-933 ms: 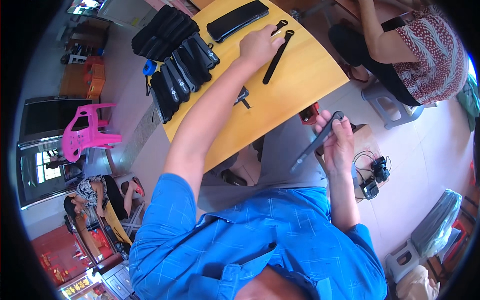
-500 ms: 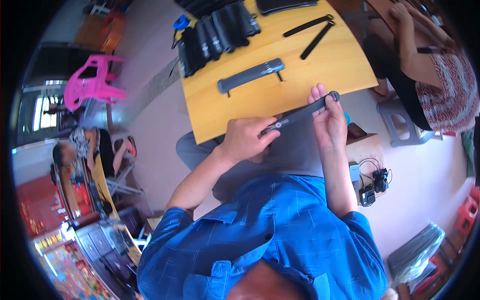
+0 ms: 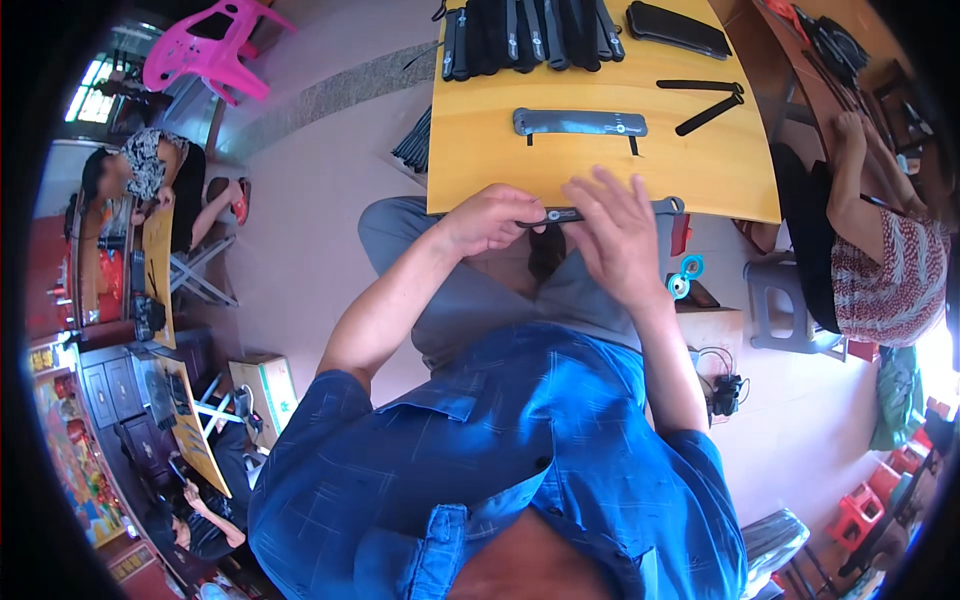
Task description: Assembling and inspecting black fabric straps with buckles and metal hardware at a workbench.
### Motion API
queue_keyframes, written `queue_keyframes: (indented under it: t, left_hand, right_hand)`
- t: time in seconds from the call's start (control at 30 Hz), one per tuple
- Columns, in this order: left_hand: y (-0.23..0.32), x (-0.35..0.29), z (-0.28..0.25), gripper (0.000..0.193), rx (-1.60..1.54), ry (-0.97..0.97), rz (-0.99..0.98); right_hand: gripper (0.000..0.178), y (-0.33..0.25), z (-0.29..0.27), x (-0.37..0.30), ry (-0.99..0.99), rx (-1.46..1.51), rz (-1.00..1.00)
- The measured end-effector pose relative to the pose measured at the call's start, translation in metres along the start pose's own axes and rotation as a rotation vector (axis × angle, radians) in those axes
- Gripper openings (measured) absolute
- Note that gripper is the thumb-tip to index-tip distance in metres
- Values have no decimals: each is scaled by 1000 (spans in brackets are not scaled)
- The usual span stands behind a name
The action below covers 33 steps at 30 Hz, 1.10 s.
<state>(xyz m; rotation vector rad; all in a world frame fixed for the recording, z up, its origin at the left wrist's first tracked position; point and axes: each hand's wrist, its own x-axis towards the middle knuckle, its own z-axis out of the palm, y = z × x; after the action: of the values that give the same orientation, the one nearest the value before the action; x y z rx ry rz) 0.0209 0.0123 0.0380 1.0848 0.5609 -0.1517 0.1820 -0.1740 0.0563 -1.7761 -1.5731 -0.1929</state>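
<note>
A dark strap (image 3: 566, 214) with a pale printed mark lies across in front of me, just past the near edge of the yellow table. Its near end is pinched between the fingers of my left hand (image 3: 488, 219). My right hand (image 3: 618, 238) is over the strap's middle, its fingers spread and slightly blurred; part of the strap is hidden behind it. A ring end (image 3: 672, 205) sticks out to the right of that hand. Ahead on the table lies a grey strap stack (image 3: 585, 123), with two short black tabs showing below it.
On the yellow table (image 3: 500, 180) are two thin black strips (image 3: 700, 86), a row of several dark straps (image 3: 530, 40) and a dark flat bundle (image 3: 678, 30). A turquoise-lidded container (image 3: 685, 278) stands by my right forearm. Other people sit left and right; a pink chair (image 3: 205, 50) is far left.
My right hand has let go of the strap's ring end, moved left along the strap and spread its fingers. My left hand keeps its pinch. The view has shifted.
</note>
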Motion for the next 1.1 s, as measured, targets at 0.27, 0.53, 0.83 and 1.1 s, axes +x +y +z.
queue_keyframes:
  t: [0.27, 0.53, 0.83, 1.1]
  left_hand:
    - [-10, -3, -17, 24, 33, 229, 173]
    - [-18, -25, -4, 13, 813, 632, 558]
    - [-36, -6, 0, 12, 918, 679, 647]
    - [-41, -2, 8, 12, 834, 730, 638]
  right_hand:
    - [13, 17, 40, 13, -146, 51, -25]
    - [12, 19, 71, 20, -88, 80, -5]
    - [12, 22, 81, 19, -88, 77, -11]
    - [12, 22, 81, 19, -86, 111, 15]
